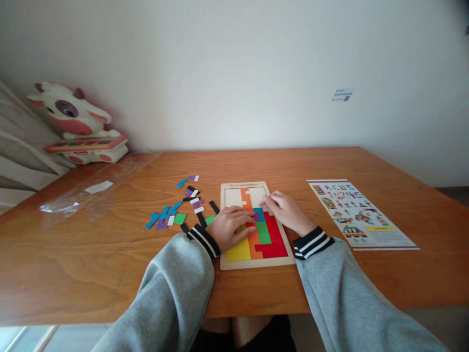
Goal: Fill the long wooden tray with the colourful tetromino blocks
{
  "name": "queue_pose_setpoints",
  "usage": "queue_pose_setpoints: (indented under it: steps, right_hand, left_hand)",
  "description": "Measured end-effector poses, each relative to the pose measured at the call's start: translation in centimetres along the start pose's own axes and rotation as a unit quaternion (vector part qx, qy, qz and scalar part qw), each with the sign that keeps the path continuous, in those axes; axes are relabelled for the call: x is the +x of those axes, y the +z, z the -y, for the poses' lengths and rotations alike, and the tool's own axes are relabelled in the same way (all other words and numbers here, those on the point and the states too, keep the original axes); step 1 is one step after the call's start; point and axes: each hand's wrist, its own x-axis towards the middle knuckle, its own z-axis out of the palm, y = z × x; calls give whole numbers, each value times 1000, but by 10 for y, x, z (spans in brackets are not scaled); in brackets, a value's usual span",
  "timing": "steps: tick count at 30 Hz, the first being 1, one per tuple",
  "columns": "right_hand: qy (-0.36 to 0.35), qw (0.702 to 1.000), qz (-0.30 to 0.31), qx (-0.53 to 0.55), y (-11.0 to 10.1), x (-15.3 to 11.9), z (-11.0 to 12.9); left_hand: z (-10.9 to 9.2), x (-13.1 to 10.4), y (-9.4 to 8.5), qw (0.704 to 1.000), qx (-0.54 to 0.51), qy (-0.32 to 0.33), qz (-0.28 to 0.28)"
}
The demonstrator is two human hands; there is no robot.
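Note:
A wooden puzzle board [224,266] lies before me, partly filled with yellow [239,251], orange, red [275,238], green [263,232] and blue pieces. Across its left half rests my left hand [231,226], fingers stretched out and thumb apart, hiding some of the pieces beneath. Its fingertips touch the middle of the board, by a small purple piece [257,216]. Over the board's upper right edge, my right hand [284,208] has its fingers pinched together; what they hold, if anything, cannot be made out. The board's top corners show bare wood.
Loose blue [154,220], purple, white, black and green [180,218] pieces are scattered left of the board. A printed pattern sheet [361,215] lies to the right. Further left are a clear plastic bag [76,203] and a cow-shaped toy keyboard [86,127] against the wall.

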Motion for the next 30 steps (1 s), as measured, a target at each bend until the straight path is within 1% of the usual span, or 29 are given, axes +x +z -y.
queue_pose_setpoints:
  steps: [5, 7, 10, 12, 13, 15, 16, 18, 20, 22, 25, 27, 30]
  right_hand:
    - [-4, 1000, -5, 7, 1, -1, 0]
    - [-7, 1000, -8, 5, 1, -1, -1]
    - [-8, 1000, -18, -2, 1, -1, -1]
    - [-7, 1000, -28, -2, 2, -1, -2]
    - [-8, 999, -32, -2, 2, -1, -2]
    - [-12, 999, -37, -4, 2, -1, -3]
    - [-14, 999, -38, -5, 3, -1, -3]
    - [-17, 999, -40, -5, 3, -2, -4]
    - [-19, 999, -42, -4, 3, -1, -4]
    - [-22, 999, -44, -8, 4, -1, -5]
    - [-21, 998, -50, -15, 4, -1, -7]
    - [-19, 998, -54, -12, 5, -1, -7]
    - [-20, 998, -60, -3, 6, -2, -7]
  left_hand:
    - [1, -1, 4, 1000, 13, 5, -12]
    - [1, -1, 2, 999, 28, 13, -22]
    - [6, -2, -7, 997, 66, 24, -40]
    - [12, -4, -19, 992, 108, 9, -57]
    - [15, -6, -25, 989, 134, -10, -67]
    - [24, -13, -37, 975, 195, -71, -83]
    - [29, -17, -42, 962, 228, -118, -91]
    - [39, -26, -48, 927, 286, -220, -104]
    - [48, -34, -51, 898, 316, -288, -106]
    - [53, -39, -50, 886, 322, -318, -100]
    - [54, -39, -49, 882, 307, -348, -77]
    - [54, -38, -48, 884, 289, -362, -59]
    - [57, -38, -47, 900, 259, -346, -60]
